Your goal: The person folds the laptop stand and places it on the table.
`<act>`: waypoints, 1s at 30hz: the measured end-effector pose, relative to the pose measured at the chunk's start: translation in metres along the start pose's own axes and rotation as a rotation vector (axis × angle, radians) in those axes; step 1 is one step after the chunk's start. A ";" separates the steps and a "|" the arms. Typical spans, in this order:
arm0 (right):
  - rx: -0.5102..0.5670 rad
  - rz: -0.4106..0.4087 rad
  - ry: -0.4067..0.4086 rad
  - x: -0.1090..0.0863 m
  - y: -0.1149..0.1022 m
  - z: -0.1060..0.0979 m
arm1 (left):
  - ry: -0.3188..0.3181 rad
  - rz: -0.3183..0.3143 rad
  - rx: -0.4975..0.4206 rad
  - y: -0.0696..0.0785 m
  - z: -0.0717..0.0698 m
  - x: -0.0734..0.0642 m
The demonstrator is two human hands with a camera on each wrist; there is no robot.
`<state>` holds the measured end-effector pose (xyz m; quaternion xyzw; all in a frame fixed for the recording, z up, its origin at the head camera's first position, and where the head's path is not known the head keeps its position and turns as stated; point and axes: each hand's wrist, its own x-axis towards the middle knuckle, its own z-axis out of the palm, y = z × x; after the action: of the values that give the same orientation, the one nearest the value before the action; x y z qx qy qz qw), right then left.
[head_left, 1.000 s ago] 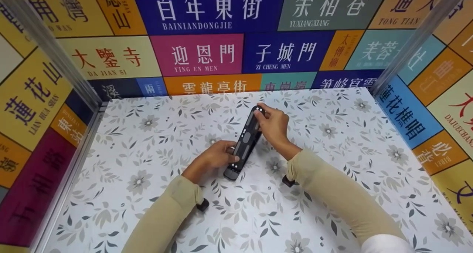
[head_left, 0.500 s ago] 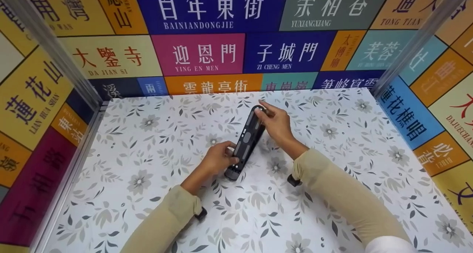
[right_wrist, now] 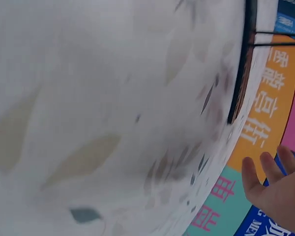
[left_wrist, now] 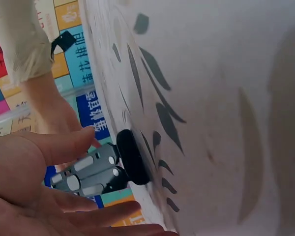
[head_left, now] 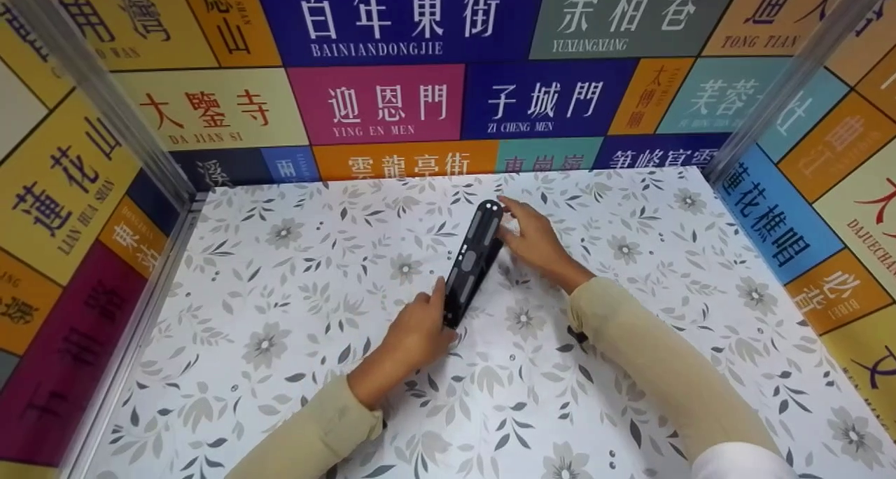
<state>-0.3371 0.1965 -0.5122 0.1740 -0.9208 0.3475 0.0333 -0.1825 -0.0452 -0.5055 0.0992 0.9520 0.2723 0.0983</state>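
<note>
On the floral surface [head_left: 210, 311], I observe a round-ended, slotted black bar [head_left: 470, 260]; left hand [head_left: 418, 332] near, right hand [head_left: 535, 239] far, both with fingers extended wide.

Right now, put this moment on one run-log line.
black device: lengthwise between hands | left hand: open, at its near end | right hand: open, by its far end | hand contact: unclear

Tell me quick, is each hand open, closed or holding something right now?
Left hand: open, at the near end of the black object; touch unclear.
Right hand: open, beside its far end, not gripping it.
</note>
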 end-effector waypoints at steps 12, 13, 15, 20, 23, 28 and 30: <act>-0.179 -0.028 -0.401 0.005 0.013 -0.002 | -0.066 -0.299 0.169 0.015 0.016 -0.009; -0.177 -0.007 -0.404 0.005 0.013 -0.002 | -0.065 -0.307 0.183 0.016 0.017 -0.009; -0.170 0.028 -0.405 0.007 0.013 0.000 | -0.057 -0.315 0.204 0.017 0.019 -0.009; -0.172 0.028 -0.403 0.012 0.016 0.004 | -0.034 -0.348 0.190 0.018 0.023 -0.006; -0.194 0.041 -0.405 0.013 0.017 0.006 | -0.047 -0.368 0.175 0.017 0.024 -0.003; -0.266 0.040 -0.420 0.011 0.015 0.006 | -0.043 -0.377 0.150 0.018 0.023 -0.002; -0.292 0.029 -0.423 0.010 0.013 0.005 | -0.036 -0.378 0.142 0.019 0.022 -0.002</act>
<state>-0.3505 0.1994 -0.5220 0.2227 -0.9501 0.1672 -0.1403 -0.1727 -0.0194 -0.5134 -0.0700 0.9686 0.1794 0.1574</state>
